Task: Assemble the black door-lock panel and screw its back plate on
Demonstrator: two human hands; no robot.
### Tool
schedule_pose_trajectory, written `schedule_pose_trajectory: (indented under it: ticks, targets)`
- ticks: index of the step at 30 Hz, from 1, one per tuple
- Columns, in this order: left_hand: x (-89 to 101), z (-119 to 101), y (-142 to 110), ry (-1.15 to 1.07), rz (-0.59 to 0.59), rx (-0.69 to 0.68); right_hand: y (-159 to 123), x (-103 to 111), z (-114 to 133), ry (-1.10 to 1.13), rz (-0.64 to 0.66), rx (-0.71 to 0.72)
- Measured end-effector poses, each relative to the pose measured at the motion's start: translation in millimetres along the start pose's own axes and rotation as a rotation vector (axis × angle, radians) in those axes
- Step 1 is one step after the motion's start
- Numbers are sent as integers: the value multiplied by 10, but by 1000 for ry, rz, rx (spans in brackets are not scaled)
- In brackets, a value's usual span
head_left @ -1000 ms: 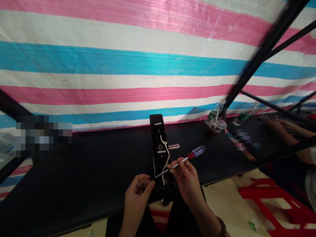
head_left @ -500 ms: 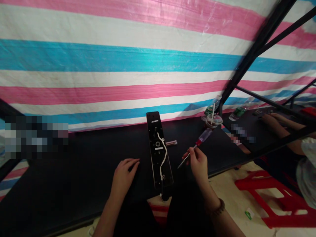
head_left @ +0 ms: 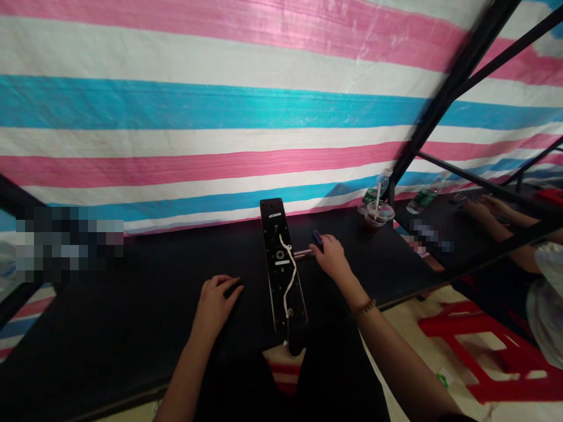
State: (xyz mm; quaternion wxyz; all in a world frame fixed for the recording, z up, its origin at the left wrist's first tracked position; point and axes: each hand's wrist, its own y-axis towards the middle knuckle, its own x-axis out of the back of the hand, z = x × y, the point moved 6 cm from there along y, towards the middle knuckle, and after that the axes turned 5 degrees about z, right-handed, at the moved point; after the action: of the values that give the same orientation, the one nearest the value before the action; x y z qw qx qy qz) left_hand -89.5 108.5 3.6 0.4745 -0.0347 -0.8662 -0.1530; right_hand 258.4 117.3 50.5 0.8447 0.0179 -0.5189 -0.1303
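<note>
A long black panel [head_left: 275,287] lies lengthwise on the black table, with a white cable [head_left: 291,281] running along it and over the near edge. To its left, my left hand [head_left: 215,302] rests on the tabletop, thumb and fingers apart, holding nothing. My right hand [head_left: 333,258] is to the right of the panel, its fingers closed around the screwdriver. Only the purple handle end of the screwdriver [head_left: 317,237] shows beyond my fingers; the shaft is hidden. Beside my thumb, a slim pinkish strip [head_left: 302,254] lies against the panel's right side.
A lidded drink cup [head_left: 378,215] with a straw and a plastic bottle [head_left: 369,196] stand at the back right. Another person's hands [head_left: 479,208] are over the adjoining table, beyond a black metal frame [head_left: 426,132]. A red stool [head_left: 466,328] stands on the floor at right.
My right hand has moved forward and left with the screwdriver, from the panel's near right to beside the pinkish strip. The screwdriver has turned. My left hand has shifted slightly left.
</note>
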Motion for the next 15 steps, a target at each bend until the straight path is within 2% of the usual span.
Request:
schedule_pose_trajectory:
  ticks: [3, 4, 6, 10, 13, 15]
  targets:
    - [58, -22, -126, 7, -30, 31, 212, -98, 584, 249, 10, 362]
    - [74, -46, -191, 15, -47, 49, 277, -152, 736, 287, 33, 435]
    - [95, -118, -347, 34, -89, 93, 407, -259, 929, 329, 57, 485]
    - [53, -350, -675, 17, -148, 135, 586, -351, 1035, 413, 16, 501]
    - [-43, -556, -846, -81, -152, 113, 580, -260, 1094, 528, -17, 571]
    - [-136, -690, -893, -175, -105, 81, 496, -94, 1161, 631, -53, 621]
